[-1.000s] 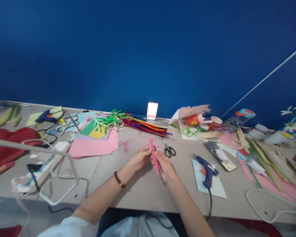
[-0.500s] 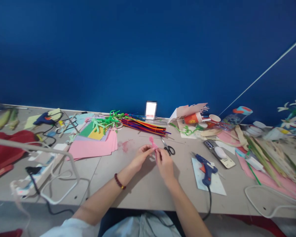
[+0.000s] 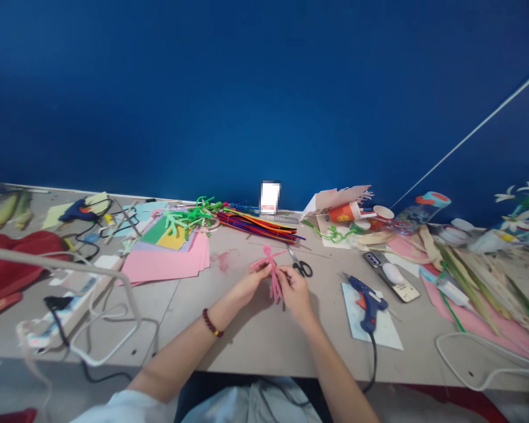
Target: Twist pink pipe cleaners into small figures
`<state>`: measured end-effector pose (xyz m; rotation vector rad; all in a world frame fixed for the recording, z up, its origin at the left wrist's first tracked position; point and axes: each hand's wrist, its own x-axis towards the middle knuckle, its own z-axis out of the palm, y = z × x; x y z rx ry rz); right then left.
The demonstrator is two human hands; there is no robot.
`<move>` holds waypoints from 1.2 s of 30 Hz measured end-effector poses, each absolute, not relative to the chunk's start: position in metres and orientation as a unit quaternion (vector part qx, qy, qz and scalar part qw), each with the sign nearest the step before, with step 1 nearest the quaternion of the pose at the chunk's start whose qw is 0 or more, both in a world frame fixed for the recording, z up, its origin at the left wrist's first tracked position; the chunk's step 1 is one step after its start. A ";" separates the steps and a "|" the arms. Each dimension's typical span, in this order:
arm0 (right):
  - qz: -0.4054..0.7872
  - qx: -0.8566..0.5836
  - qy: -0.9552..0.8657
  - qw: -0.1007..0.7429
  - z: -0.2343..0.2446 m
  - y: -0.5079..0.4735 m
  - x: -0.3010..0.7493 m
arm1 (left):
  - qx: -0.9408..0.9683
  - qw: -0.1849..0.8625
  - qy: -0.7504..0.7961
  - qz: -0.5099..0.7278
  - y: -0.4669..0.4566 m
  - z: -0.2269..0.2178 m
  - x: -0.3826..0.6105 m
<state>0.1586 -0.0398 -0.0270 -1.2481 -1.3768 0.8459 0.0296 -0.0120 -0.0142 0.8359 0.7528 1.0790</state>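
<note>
Between my two hands is a small pink pipe-cleaner figure (image 3: 274, 283) with a round head, thin arms stretched to the sides and legs pointing toward me. My left hand (image 3: 249, 283) pinches it at the body from the left. On the other side my right hand (image 3: 294, 291) has its fingers closed on the figure's lower right side. Black-handled scissors (image 3: 305, 268) lie just beyond my right hand. A bundle of coloured pipe cleaners (image 3: 258, 226) lies farther back, beside green twisted pipe-cleaner pieces (image 3: 178, 222).
A blue glue gun (image 3: 368, 302) rests on a pale sheet at right, its cord running off the front edge. Behind it lies a phone (image 3: 391, 276). Pink paper (image 3: 158, 264) and a power strip (image 3: 77, 302) with loose cables are at left. Paper cups (image 3: 346, 212) lie at the back.
The pink figure has been turned and spread in my hands, so its head, arms and legs now show. My right hand has shifted slightly down.
</note>
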 end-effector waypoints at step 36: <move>0.316 -0.504 -0.620 0.511 -0.026 -0.039 0.159 | 0.295 0.742 0.329 0.503 -0.012 -0.018 0.033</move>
